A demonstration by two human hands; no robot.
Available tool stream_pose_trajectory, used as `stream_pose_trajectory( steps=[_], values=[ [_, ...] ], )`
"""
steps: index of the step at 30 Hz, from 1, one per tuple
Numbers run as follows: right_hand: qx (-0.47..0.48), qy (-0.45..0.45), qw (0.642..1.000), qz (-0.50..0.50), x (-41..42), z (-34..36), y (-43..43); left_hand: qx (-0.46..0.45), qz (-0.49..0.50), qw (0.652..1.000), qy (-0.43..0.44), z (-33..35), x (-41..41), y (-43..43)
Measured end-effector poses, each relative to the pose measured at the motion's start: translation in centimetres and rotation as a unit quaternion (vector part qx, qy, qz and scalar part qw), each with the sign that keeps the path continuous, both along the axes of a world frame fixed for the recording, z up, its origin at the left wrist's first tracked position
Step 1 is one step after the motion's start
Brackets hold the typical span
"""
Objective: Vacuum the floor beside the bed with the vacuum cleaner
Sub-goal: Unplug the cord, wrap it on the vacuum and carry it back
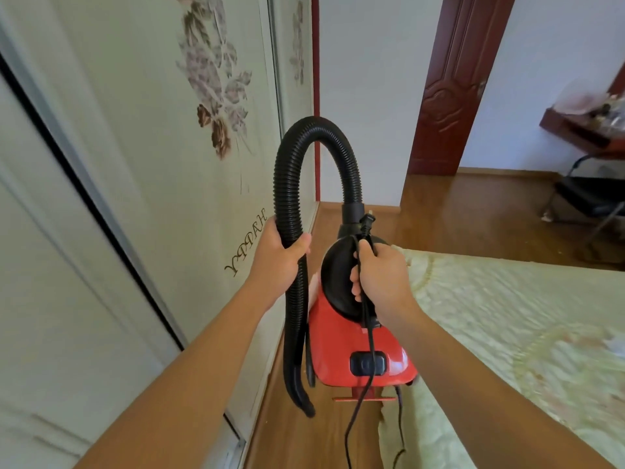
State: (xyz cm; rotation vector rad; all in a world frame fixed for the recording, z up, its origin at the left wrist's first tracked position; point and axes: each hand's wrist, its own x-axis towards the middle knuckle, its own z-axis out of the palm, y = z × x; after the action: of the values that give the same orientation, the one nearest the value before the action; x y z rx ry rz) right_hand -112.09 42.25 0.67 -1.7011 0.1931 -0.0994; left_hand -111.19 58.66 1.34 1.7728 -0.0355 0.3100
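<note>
A red vacuum cleaner (341,346) with a black handle hangs in the air over the strip of wooden floor (297,431) beside the bed (507,333). My right hand (378,275) grips its black handle together with the black power cord (367,367); the plug (367,223) sticks up above my fingers. A ribbed black hose (294,170) arches up from the vacuum's front and down on the left. My left hand (280,255) grips that hose. The black nozzle end (299,390) dangles below, just above the floor.
Sliding wardrobe doors (152,164) with a flower print run along the left of the narrow floor strip. Ahead are a white wall and a dark red door (449,89). A black folding chair (592,198) and a cluttered red shelf (581,126) stand at the far right.
</note>
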Motion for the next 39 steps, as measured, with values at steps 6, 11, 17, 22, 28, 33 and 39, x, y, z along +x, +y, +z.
stream_pose_trajectory(
  steps=[6,11,17,22,28,33,39],
  values=[
    [0.018,0.007,1.000,-0.013,7.9,0.6,-1.6,0.001,-0.017,1.000,0.004,0.5,8.7,-1.4],
    [-0.006,0.005,1.000,-0.029,15.3,-0.5,-1.4,-0.015,-0.035,0.999,-0.007,-0.3,17.4,-1.2],
    [-0.017,0.016,0.998,-0.050,25.5,-1.4,-1.1,-0.032,-0.078,0.996,0.003,-1.1,29.1,-0.3],
    [-0.012,0.013,0.997,-0.072,33.5,-1.0,-1.0,-0.016,-0.102,0.995,-0.001,-0.8,38.3,-0.8],
    [-0.006,0.012,0.996,-0.093,42.4,-1.0,-2.6,0.003,-0.115,0.993,-0.004,-0.3,47.6,-3.0],
    [0.014,0.024,0.996,-0.082,50.9,-2.3,-4.9,0.022,-0.098,0.995,-0.005,-1.6,55.3,-5.5],
    [0.019,0.034,0.998,-0.046,61.9,-2.7,-9.1,0.021,-0.056,0.998,-0.002,-1.7,65.2,-9.5]
  ],
)
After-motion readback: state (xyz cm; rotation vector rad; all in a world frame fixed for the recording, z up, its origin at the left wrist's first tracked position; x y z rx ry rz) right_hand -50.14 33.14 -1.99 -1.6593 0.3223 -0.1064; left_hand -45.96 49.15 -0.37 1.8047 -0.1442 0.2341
